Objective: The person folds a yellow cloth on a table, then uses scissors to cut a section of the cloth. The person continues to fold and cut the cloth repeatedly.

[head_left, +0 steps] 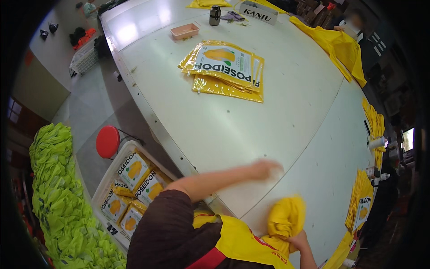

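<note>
My right hand (300, 241) grips the lower edge of a bunched, slightly blurred bundle of yellow fabric (287, 217) at the near edge of the white table (215, 139). The kind of article it is does not show. My left arm reaches across in front of me, its hand (268, 170) over the tabletop, apart from the bundle. Motion smears its fingers. Farther off lies a stack of flat yellow clear-wrapped packages (226, 67) with printed fronts.
A white basket (101, 190) of yellow packages stands left of the table, by a red stool (108, 141) and a lime-green fabric heap (58, 179). More packages (360, 201) lie at right. A bottle (215, 15) and pink tray (184, 31) stand far off; a person (354, 24) sits beyond.
</note>
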The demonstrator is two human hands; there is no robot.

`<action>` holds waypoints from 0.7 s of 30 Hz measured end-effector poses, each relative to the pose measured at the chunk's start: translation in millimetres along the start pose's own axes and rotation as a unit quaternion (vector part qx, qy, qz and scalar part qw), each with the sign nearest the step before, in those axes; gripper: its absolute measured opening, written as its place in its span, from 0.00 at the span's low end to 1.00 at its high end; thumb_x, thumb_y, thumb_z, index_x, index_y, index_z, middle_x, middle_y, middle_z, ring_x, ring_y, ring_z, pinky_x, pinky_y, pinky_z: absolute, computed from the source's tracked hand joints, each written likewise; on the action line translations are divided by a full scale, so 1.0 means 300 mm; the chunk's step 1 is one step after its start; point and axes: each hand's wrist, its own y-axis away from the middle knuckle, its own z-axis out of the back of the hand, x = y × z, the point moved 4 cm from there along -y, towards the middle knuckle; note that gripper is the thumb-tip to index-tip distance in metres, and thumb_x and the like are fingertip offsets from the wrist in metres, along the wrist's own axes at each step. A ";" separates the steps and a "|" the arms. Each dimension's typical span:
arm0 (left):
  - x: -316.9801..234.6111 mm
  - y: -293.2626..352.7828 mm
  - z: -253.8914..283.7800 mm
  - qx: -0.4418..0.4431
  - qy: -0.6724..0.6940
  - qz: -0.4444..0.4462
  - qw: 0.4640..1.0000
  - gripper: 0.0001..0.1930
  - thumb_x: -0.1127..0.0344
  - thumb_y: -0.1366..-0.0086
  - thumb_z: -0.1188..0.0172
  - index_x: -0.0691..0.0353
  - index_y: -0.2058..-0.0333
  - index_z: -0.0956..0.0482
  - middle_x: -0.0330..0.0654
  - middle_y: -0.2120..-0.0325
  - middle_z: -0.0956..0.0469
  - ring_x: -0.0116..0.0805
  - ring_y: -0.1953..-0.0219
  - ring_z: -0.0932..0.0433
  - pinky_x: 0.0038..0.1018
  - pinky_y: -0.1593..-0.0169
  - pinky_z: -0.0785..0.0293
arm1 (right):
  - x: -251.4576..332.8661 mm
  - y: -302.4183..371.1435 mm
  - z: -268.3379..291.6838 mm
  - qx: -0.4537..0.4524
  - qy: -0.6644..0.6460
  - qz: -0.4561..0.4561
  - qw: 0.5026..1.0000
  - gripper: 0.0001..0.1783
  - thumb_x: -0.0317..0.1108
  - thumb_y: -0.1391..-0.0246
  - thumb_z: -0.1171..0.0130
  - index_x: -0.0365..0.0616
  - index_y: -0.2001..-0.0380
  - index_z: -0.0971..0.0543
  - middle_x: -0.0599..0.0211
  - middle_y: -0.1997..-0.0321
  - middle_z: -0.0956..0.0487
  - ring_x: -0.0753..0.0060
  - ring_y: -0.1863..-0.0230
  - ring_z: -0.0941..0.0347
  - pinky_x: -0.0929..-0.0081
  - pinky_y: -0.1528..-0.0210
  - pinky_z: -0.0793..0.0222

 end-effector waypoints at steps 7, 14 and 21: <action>0.636 0.087 1.176 -0.364 -0.576 0.158 0.715 0.21 0.72 0.43 0.51 0.56 0.48 0.31 0.47 0.52 0.31 0.45 0.49 0.33 0.34 0.52 0.31 | -0.300 0.070 -0.016 -0.104 -0.506 -0.116 0.848 0.36 0.22 0.59 0.40 0.40 0.43 0.37 0.62 0.45 0.30 0.63 0.48 0.31 0.69 0.47 0.34; 0.771 0.132 1.417 -0.167 -0.620 0.381 0.666 0.13 0.66 0.40 0.50 0.54 0.55 0.27 0.36 0.50 0.30 0.34 0.42 0.37 0.36 0.52 0.30 | -0.376 0.055 -0.017 -0.164 -0.559 -0.157 0.797 0.36 0.22 0.59 0.40 0.40 0.42 0.38 0.62 0.45 0.30 0.64 0.47 0.32 0.69 0.47 0.34; 0.472 0.003 1.353 -0.165 -0.594 0.179 0.767 0.04 0.69 0.47 0.45 0.58 0.72 0.24 0.42 0.68 0.23 0.40 0.62 0.24 0.33 0.59 0.28 | -0.402 0.046 -0.032 -0.195 -0.559 -0.151 0.792 0.37 0.22 0.59 0.40 0.39 0.42 0.39 0.62 0.45 0.31 0.65 0.47 0.32 0.70 0.47 0.35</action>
